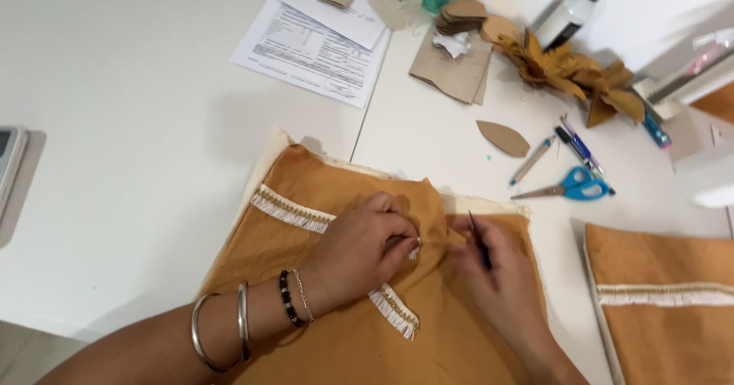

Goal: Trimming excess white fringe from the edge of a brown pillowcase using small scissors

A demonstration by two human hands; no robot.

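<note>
On the near white worktop (138, 201), the left hand (355, 251) pinches the white fringe trim (390, 308) onto mustard-orange fabric (321, 339); the trim runs diagonally from far left to near right. Just right, the right hand (501, 278) has its grip closed on a thin dark tool (479, 243).

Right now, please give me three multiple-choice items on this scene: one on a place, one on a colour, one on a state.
1. Where are the scissors?
A. right of the paper leaf
B. on the printed papers
C. under the cloth

2. What colour are the scissors' handles?
A. red
B. blue
C. black

3. What does the right hand do?
A. lies flat and empty
B. holds a thin dark tool
C. holds the bottle

Key: 1 A, they lie on the table right of the leaf. 2 B, both loops are blue. 3 B, the tool's tip points at the fringe trim near the left hand.
</note>
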